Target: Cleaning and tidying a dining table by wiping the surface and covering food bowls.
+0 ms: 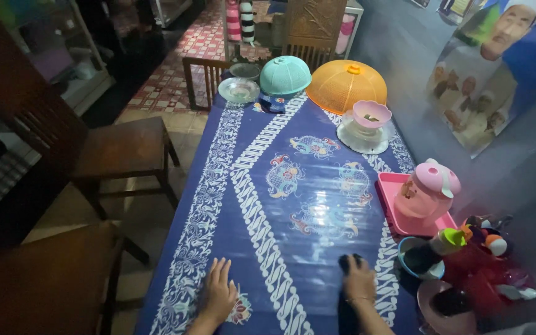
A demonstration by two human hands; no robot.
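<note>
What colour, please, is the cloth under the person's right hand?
The cloth under the right hand is black, best seen in the head view.

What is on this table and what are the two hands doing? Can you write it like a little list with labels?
Place: long table with a blue patterned cloth, wooden chairs beside it
Left hand: flat on the cloth, fingers spread, holding nothing
Right hand: resting on a dark cloth
Far end: teal dome cover, orange dome cover, glass dish
Right side: pink jug on a pink tray, pink bowl on a white plate
Near right corner: cluster of bottles and cups, too dim to tell apart
</note>
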